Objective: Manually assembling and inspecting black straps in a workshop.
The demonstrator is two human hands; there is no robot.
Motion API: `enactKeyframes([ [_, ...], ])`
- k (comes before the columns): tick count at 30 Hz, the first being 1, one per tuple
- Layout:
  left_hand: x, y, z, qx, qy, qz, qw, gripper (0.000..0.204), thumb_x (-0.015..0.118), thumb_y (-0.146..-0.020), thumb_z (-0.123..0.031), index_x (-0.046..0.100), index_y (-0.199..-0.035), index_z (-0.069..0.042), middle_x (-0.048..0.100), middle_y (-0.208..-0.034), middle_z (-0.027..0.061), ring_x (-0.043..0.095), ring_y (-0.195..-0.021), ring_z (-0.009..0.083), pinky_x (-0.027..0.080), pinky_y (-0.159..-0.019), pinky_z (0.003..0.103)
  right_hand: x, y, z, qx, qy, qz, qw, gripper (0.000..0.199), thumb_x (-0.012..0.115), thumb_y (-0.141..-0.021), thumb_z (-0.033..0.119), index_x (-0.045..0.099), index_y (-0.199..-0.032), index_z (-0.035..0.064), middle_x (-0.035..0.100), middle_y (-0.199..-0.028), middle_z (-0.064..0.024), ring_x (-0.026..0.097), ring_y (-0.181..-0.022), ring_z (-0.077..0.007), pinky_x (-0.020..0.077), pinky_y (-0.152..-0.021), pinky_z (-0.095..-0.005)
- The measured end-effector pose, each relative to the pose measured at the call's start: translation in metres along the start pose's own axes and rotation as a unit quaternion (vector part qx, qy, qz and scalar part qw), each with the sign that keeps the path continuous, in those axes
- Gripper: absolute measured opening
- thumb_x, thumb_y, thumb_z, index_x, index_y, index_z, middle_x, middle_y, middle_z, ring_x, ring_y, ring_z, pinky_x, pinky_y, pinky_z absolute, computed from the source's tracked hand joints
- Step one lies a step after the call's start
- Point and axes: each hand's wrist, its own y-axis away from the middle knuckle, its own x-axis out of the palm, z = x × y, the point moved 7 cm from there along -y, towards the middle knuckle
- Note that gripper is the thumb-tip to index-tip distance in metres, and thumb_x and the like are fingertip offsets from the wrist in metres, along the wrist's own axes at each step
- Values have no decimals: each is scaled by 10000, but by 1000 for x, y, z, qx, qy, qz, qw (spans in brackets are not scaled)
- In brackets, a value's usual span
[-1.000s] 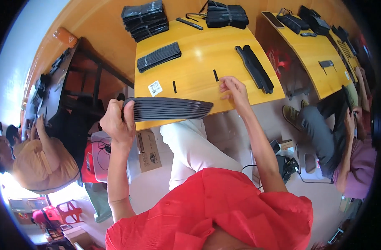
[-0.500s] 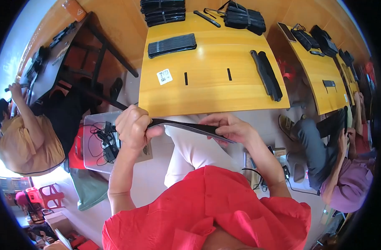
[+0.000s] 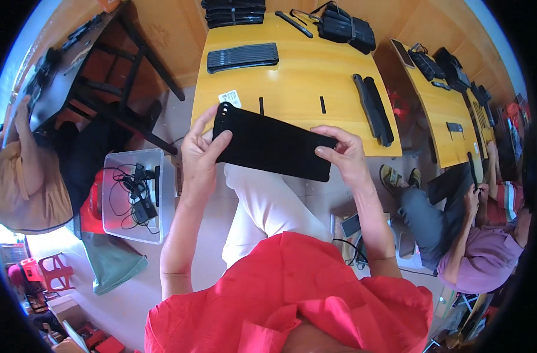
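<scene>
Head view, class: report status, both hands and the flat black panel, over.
Left hand and right hand grip opposite ends of flat black rectangular panel. Panel held above yellow wooden table edge. Nothing between.

Black panel [image 3: 272,145] underside hidden; bin [image 3: 116,170] contents unclear.

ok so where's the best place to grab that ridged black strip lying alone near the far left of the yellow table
Grip the ridged black strip across its narrow width near the middle, coming down from above. It lies flat and long, with bare table on both long sides, so fingers could close over both edges.
</scene>
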Motion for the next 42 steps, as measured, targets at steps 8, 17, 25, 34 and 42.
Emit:
enactKeyframes([
  [8,-18,3,22,5,-45,-41,998,320,557,-808,66,517,-1125,69,628,-1016,100,596,-931,129,453,-847,237,4,1,-27,12,-78,-14,997,315,725,-672,-10,648,-977,17,625,-815,5,544,-698,-43,430,-665,-171],
  [17,-44,-1,32,-54,1,-11,998,192,548,-844,5,564,-1034,27,643,-924,53,596,-818,77,459,-743,194,9,-14,-36,114,-44,1,993,299,743,-681,40,657,-967,47,481,-571,84,374,-483,-2,297,-480,-156],
  [25,-64,-17,26,-42,-33,-71,996,179,546,-853,-20,576,-1027,9,637,-904,36,588,-795,65,456,-703,185,17,-42,-31,85,-35,-1,996,198,716,-712,28,655,-900,32,522,-562,52,473,-489,-29,375,-459,-176],
  [34,-82,-57,41,-159,-21,-69,985,179,578,-852,-102,602,-1018,-38,614,-839,-22,577,-734,41,479,-625,185,15,-90,-48,160,-110,-8,981,202,667,-780,61,637,-978,36,424,-594,80,361,-501,-9,314,-459,-168],
  [42,-98,-120,41,-137,-38,-99,985,193,598,-833,-51,626,-1024,-53,634,-824,-16,585,-705,34,475,-605,175,8,-145,-52,149,-141,-47,978,138,645,-794,45,612,-928,48,516,-697,60,464,-589,-12,388,-453,-169],
])
